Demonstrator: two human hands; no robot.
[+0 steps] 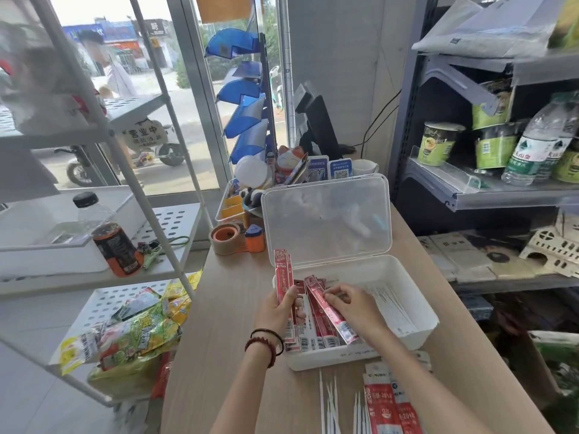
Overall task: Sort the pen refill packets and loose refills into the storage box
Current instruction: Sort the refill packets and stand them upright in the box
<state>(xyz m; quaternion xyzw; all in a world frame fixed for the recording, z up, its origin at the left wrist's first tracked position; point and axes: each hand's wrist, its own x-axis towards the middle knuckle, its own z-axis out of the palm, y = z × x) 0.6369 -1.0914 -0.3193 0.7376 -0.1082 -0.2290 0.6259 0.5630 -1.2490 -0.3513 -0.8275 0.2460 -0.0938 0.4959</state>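
Note:
A white storage box (421,332) stands open on the wooden counter, its clear lid (326,219) propped upright behind. My left hand (279,308) grips a few red refill packets (282,267) held upright over the box's left end. My right hand (352,303) pinches one red packet (332,313) that slants down onto a row of red packets (316,336) in the box. White loose refills (391,303) lie in the box's right part. More red-and-white packets (388,405) and loose white refills (332,402) lie on the counter in front of the box.
A tape roll (226,238) and an orange sharpener (254,238) sit left of the lid, with desk clutter and a cat figure (289,159) behind. A white rack (150,214) with a bottle (112,239) and snack bags (131,333) stands left. Grey goods shelves (488,192) stand right.

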